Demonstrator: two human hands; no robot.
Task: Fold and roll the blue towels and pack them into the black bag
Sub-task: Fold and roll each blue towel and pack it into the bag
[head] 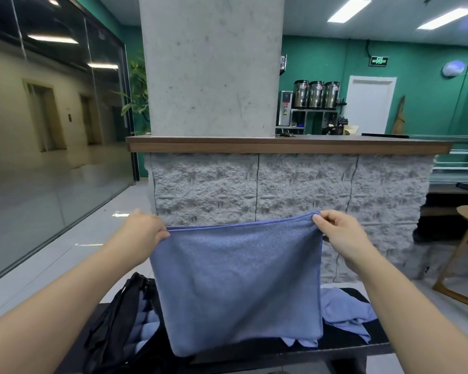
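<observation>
While hung doubled in the air for squaring, blue towel [235, 279] pinched at its top corners by left hand [143, 229] and right hand [341, 236], just above the black bench [335, 349]. Left of towel on bench, black bag [119, 319], contents largely screened; right of towel, loose towels [343, 309], number indistinct.

Head view, forward-down (close on hands [146, 228])

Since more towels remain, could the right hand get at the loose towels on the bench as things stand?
Probably not yet: the right hand pinches the held towel. The loose towels lie uncovered below it.
</observation>
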